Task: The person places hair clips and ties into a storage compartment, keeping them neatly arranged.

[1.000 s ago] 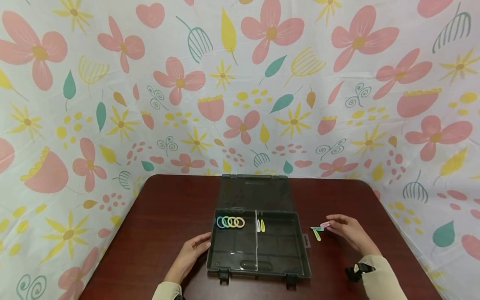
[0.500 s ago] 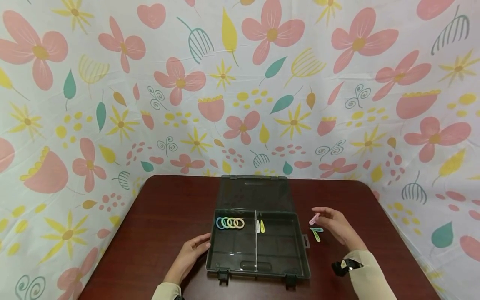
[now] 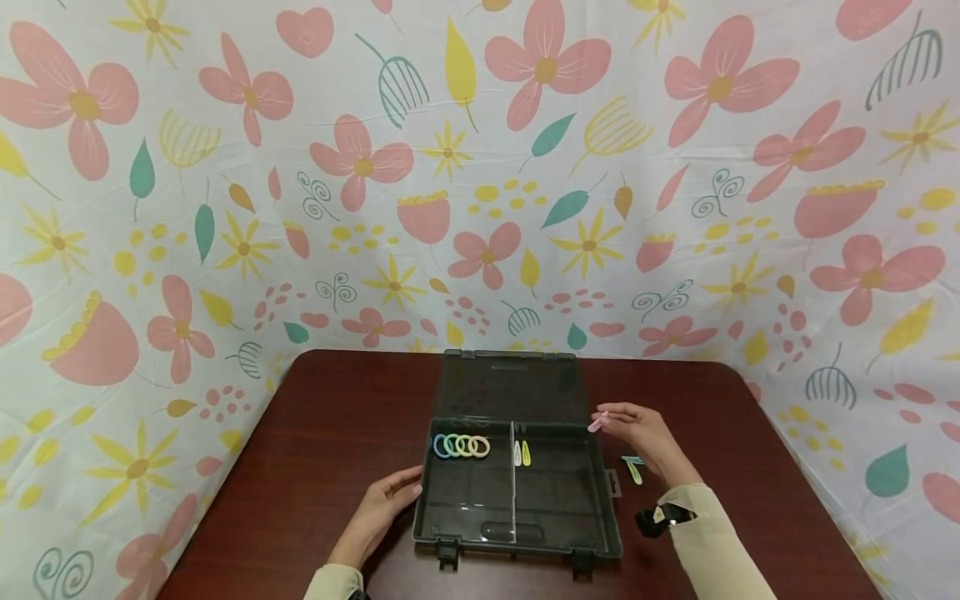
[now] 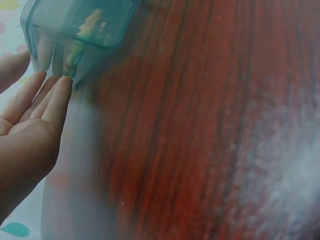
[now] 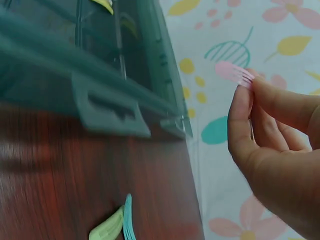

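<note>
Between thumb and fingertips my right hand (image 3: 647, 437) pinches a pink hair clip (image 3: 597, 422), held up by the far right corner of a dark see-through box (image 3: 566, 517). The right wrist view shows the pink clip (image 5: 232, 73) sticking out past the fingertips. My left hand (image 3: 378, 510) touches the box's left wall with extended fingers. A divider splits the box in two. Overlapping pastel rings (image 3: 461, 447) lie in the left compartment; a white hair clip (image 3: 517, 452) and a yellow hair clip (image 3: 527, 452) lie just right of the divider.
Right of the box, a teal hair clip (image 5: 128, 217) and a green hair clip (image 5: 107, 227) lie together on the dark red table (image 3: 352, 392). The lid (image 3: 510, 387) lies folded back behind the box. Flowered cloth (image 3: 487, 167) hangs around the table.
My right hand has picked the pink clip up from beside the teal and green ones. It has carried it left to the box's edge. My left hand stays put.
</note>
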Demonstrator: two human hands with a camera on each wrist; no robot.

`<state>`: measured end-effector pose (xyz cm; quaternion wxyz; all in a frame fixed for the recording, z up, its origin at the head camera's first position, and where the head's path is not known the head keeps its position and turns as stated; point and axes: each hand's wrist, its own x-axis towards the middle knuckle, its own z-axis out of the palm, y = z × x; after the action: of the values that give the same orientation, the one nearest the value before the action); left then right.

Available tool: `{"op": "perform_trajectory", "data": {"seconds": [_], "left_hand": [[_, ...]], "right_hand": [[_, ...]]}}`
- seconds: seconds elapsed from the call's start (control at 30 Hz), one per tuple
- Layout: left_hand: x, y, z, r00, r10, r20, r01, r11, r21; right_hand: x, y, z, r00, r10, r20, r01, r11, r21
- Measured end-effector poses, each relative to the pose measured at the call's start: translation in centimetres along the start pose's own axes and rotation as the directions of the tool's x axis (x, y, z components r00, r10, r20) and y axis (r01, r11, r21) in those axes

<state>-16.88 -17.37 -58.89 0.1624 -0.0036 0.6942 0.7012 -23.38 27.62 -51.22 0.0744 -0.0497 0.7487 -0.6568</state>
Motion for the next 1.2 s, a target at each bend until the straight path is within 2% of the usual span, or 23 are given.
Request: {"op": "perform_trajectory", "data": {"seconds": [0.23, 0.4, 0.67, 0.87, 1.07, 1.2], "left_hand": [[-0.1, 0.2, 0.0, 1.0, 0.001, 0.002, -0.001, 1.0, 0.002], [0.0, 0.3, 0.0, 1.0, 0.002, -0.005, -0.002, 1.0, 0.005], [0.0, -0.1, 0.0, 1.0, -0.01, 0.005, 0.009, 1.0, 0.015], [0.0, 0.0, 0.0, 1.0, 0.0, 0.0, 0.0, 1.0, 0.017], [-0.1, 0.1, 0.1, 1.0, -0.001, -0.002, 0.001, 1.0, 0.012], [-0.1, 0.0, 0.1, 1.0, -0.003, 0.0, 0.003, 1.0, 0.006]], "right_hand": [[0.7, -0.1, 1.6, 0.999, 0.051, -0.001, -0.051, 0.993, 0.108], [1.2, -0.1, 3.0, 0.997, 0.082, 0.011, -0.082, 0.994, 0.068], [1.6, 0.1, 5.1, 0.993, 0.115, -0.028, -0.116, 0.993, -0.006], [1.7, 0.5, 6.2, 0.992, 0.126, -0.003, -0.125, 0.99, 0.059], [2.1, 1.1, 7.4, 0.978, 0.203, -0.049, -0.199, 0.977, 0.079], [2.3, 1.5, 8.0, 0.97, 0.239, -0.045, -0.235, 0.968, 0.091]]}}
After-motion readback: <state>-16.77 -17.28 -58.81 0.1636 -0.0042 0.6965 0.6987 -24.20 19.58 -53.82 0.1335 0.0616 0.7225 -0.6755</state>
